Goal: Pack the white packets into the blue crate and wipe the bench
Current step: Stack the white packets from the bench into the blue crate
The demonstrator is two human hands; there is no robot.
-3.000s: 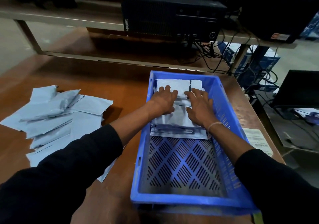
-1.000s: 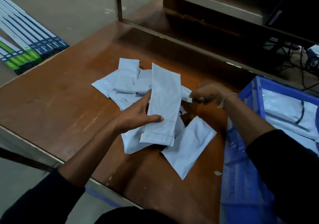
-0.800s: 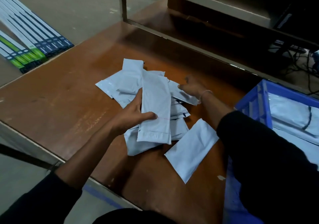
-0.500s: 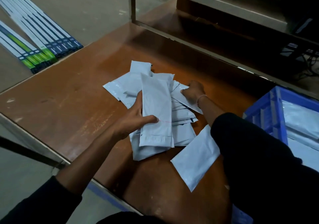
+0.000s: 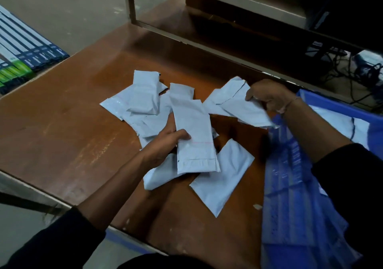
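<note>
Over the tabletop (image 5: pixel 62 127), both hands grip slippery packets, the left hand (image 5: pixel 165 142) one, the right hand (image 5: pixel 267 97) several, which could slide loose short of the blue crate (image 5: pixel 373 127).

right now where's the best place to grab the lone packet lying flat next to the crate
Take the loose packet by its near short end, from above. It lies flat and alone on the bench, its far end close to the stack in the left hand, so the near end is clear.

Two hands (image 5: pixel 165 144), one blue crate (image 5: pixel 294 196), roughly ten white packets (image 5: pixel 221 177)
</note>
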